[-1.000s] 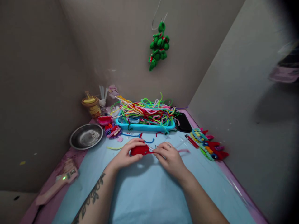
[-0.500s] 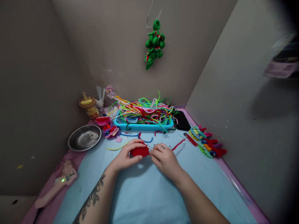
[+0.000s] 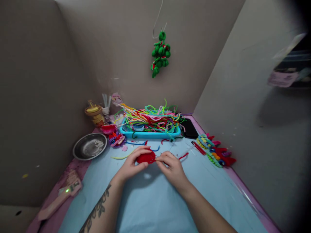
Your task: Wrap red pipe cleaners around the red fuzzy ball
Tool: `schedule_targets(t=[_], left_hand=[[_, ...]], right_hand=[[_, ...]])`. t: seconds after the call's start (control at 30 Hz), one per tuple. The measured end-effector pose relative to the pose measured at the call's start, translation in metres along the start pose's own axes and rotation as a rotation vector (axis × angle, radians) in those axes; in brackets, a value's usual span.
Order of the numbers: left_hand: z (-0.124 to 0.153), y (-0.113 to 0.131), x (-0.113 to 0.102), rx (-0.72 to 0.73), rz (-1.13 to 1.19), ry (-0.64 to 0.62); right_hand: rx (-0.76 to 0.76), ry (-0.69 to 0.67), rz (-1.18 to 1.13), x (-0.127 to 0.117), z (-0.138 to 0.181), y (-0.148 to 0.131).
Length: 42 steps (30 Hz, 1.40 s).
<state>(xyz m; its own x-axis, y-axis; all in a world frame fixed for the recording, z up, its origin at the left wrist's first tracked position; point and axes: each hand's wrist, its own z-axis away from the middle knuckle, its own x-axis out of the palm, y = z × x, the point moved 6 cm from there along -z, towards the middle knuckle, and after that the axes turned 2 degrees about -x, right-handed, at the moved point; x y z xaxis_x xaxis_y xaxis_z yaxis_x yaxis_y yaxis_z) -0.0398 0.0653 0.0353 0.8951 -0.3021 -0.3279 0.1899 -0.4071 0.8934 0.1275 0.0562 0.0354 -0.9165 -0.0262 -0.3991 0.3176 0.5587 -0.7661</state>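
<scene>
Between the thumb and fingers of my left hand [image 3: 134,164] is a rounded red crocheted piece [image 3: 146,157]. My right hand [image 3: 173,169] is closed in a pinch at the piece's right edge, on a thin metal needle-like tool [image 3: 157,157]. Whether it is a crochet hook or a sewing needle I cannot tell, and most of it is hidden by my fingers. A red yarn tail [image 3: 183,156] shows just beyond my right hand. Short pieces of blue yarn [image 3: 134,143] and yellow yarn [image 3: 119,158] lie on the light blue cloth [image 3: 155,204] near my left hand.
Behind my hands stands a blue tray [image 3: 150,135] heaped with yarn strands. To the left are a metal bowl [image 3: 84,150] with small white bits and a pink glue gun [image 3: 57,200]. Colourful crocheted pieces [image 3: 216,152], a red cutter [image 3: 199,148] and a black phone [image 3: 190,128] lie right.
The whole view has shifted slightly, so things sit lower in the picture. The right hand's fingers have turned a little, and the red piece shows a bit more of its face.
</scene>
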Motion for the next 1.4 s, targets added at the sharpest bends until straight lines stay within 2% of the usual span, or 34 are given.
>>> schedule_targets(t=[0.23, 0.43, 0.77, 0.93, 1.07, 1.23, 1.4], left_hand=[[0.000, 0.002, 0.005, 0.004, -0.010, 0.013], [0.000, 0.003, 0.005, -0.008, -0.008, 0.014], [0.000, 0.001, 0.001, -0.024, -0.014, 0.044], [-0.001, 0.004, 0.007, -0.008, -0.012, 0.011], [-0.001, 0.004, 0.009, -0.011, -0.019, 0.007], [0.000, 0.000, 0.002, -0.029, -0.013, 0.058], [-0.001, 0.000, 0.003, -0.041, -0.021, 0.046]], right_hand=[[0.112, 0.000, -0.066, 0.007, 0.003, 0.005], [0.148, 0.009, -0.116, 0.005, 0.001, 0.004], [0.225, 0.016, -0.181, 0.002, -0.003, 0.020], [0.180, 0.010, -0.214, 0.006, -0.003, 0.014], [0.206, 0.035, -0.204, 0.004, -0.003, 0.015], [0.174, 0.072, -0.069, -0.004, -0.002, 0.015], [0.091, 0.046, 0.023, -0.004, -0.002, 0.010]])
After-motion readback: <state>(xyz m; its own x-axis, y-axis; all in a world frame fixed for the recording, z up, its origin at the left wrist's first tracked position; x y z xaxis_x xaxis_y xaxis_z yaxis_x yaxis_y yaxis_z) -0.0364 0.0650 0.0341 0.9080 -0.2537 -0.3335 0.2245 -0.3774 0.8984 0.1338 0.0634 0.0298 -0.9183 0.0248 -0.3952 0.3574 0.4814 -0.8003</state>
